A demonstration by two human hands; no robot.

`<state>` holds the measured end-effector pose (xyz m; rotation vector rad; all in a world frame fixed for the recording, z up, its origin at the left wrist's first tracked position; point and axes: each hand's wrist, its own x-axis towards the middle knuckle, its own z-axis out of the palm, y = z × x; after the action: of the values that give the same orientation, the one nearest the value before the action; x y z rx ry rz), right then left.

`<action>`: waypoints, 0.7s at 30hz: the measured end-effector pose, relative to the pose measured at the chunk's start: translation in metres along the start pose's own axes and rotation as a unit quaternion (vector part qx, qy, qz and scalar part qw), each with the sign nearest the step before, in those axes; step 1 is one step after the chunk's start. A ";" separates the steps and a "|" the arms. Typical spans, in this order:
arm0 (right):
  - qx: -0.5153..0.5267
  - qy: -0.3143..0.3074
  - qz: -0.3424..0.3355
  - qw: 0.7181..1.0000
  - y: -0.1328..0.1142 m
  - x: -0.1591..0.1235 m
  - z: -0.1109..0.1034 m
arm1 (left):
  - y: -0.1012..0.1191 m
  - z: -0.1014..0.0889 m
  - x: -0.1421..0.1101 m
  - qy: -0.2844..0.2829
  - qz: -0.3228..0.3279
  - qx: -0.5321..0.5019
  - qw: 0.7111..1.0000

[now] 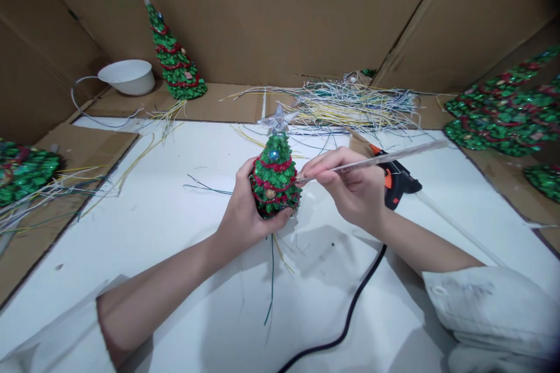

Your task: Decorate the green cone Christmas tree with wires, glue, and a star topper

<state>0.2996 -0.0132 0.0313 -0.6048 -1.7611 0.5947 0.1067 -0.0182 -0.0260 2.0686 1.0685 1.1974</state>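
My left hand (pixel 249 201) is wrapped round a small green Christmas tree figurine (pixel 276 178), with the thumb across its lower front. The figurine stands nearly upright and has red garlands, a blue ball, a gold ball and a clear star on top. Pinched in my right hand (pixel 350 186) is a thin, clear stick (pixel 389 157). Its near end meets the right side of the figurine, and its long end points up to the right. Whether the tip touches the surface, I cannot tell. Green and yellow wires (pixel 272 274) trail below the figurine.
Behind my right hand lies a black and orange glue gun (pixel 400 180); its black cord (pixel 356 309) runs toward me. A pile of thin wires (pixel 350 105) lies at the back. A white cup (pixel 131 77) and another decorated tree (pixel 177 64) stand back left; more trees (pixel 507 108) are at right.
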 end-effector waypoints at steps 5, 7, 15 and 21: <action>-0.007 0.000 -0.003 1.000 -0.001 0.001 0.000 | 0.000 0.000 -0.001 0.000 -0.006 -0.002 1.000; -0.006 -0.003 0.000 1.000 -0.001 0.001 0.000 | -0.001 0.000 -0.001 -0.001 -0.008 -0.003 1.000; 0.001 -0.005 0.028 1.000 -0.001 0.002 -0.001 | 0.001 -0.001 -0.001 -0.001 -0.007 0.000 1.000; -0.010 -0.020 0.013 1.000 0.000 -0.001 -0.001 | 0.000 0.000 -0.001 -0.006 -0.017 -0.023 1.000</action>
<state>0.3010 -0.0135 0.0308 -0.6330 -1.8004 0.6115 0.1062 -0.0192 -0.0267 2.0125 1.0567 1.1819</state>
